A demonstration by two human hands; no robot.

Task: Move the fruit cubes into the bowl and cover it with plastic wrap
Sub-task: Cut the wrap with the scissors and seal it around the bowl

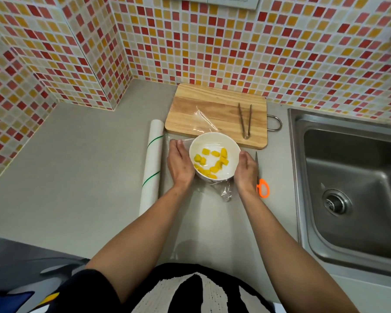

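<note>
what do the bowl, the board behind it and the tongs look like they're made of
White round bowl: probably glazed ceramic, smooth and glossy, though it could be melamine. Rectangular cutting board: wood, with visible grain and joined strips. Slim tongs: likely brushed metal, dull grey-brown sheen; hard to be sure.

No text, label or brand seems readable anywhere.

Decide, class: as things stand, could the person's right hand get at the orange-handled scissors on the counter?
Probably yes. The right hand is pressed against the bowl, and the scissors lie on bare counter just beside its wrist, with nothing between them. It would have to let go of the bowl first.
</note>
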